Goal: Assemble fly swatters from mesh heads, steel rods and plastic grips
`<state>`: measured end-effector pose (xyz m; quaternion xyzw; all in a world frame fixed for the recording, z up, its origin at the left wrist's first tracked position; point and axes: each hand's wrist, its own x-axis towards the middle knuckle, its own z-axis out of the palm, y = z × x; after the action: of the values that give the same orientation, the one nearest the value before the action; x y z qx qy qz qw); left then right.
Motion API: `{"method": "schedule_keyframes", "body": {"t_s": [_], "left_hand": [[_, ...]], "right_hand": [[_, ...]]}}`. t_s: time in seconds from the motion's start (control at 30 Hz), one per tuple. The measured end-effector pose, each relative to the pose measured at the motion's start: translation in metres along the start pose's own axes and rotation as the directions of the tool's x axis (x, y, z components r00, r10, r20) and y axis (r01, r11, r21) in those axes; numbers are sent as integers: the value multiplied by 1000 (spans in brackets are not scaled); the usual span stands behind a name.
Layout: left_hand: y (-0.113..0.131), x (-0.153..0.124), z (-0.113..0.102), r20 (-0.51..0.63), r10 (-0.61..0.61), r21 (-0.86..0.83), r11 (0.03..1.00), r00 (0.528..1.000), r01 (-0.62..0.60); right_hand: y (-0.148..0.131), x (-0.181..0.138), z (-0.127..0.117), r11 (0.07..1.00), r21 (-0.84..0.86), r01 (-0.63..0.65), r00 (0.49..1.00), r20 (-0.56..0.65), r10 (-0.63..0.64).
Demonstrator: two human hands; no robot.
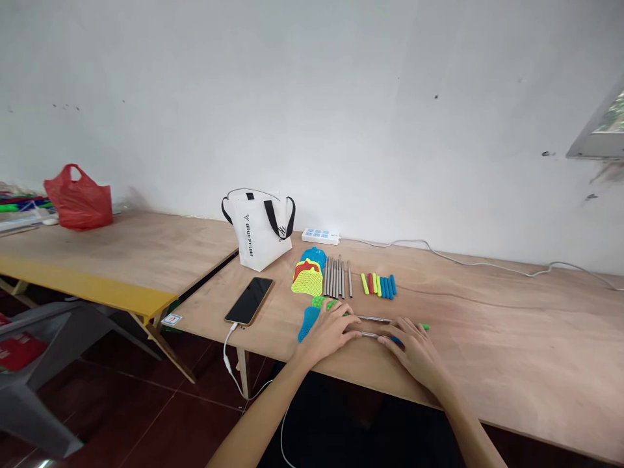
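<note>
A blue fly swatter (307, 323) lies near the front edge of the table, its head to the left and its metal rod (369, 334) running right. My left hand (334, 328) is closed over the neck, where head and rod meet. At the other end, my right hand (412, 344) closes around the blue handle, hiding most of it. Just behind lies a green fly swatter (322, 302), partly covered by my fingers, with its green handle tip (426, 326) showing past my right hand. Fingertips of both hands are partly hidden.
Behind my hands lie blue, red and yellow swatter heads (308, 283), several metal rods (335, 278) and several coloured handles (385, 286). A charging phone (249, 301) is at left, near a white bag (258, 231). A power strip (320, 236) stands by the wall.
</note>
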<state>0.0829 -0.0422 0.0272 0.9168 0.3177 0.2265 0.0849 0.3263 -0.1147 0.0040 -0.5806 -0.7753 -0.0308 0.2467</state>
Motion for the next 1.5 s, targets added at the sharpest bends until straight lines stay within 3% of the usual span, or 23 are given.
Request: {"method": "schedule_keyframes", "body": {"t_s": [0.2,0.33,0.6,0.8,0.93,1.13,1.27,1.37,1.5], "left_hand": [[-12,-2,-4,9,-45,-35,998,999,46],[-16,-4,-9,33,-48,-72,996,998,50],[-13,-6,-18,98,-42,-107,993,994,53],[-4,-11,-25,149,-96,-96,989,984,111],[-5,-11,-22,164,-127,-78,987,978,141],[-5,-9,-21,110,-146,-30,988,983,150],[9,-9,-33,54,-108,-128,985,993,114],[23,-8,-44,-63,-61,-164,985,996,50],[33,-6,-51,-245,16,-48,998,969,-29]], "right_hand": [[19,-1,11,981,-88,-175,974,-158,160],[28,-3,14,971,-67,-229,962,-171,215],[34,-2,15,982,39,-183,979,-84,185],[43,-2,0,994,-5,-113,978,-174,111],[52,-2,-13,984,36,-176,947,-267,179],[47,-1,-29,964,99,-247,909,-320,265],[36,2,-34,965,103,-241,908,-328,262],[27,3,-35,973,97,-208,924,-308,228],[9,4,-40,988,113,-103,971,-203,124]]}}
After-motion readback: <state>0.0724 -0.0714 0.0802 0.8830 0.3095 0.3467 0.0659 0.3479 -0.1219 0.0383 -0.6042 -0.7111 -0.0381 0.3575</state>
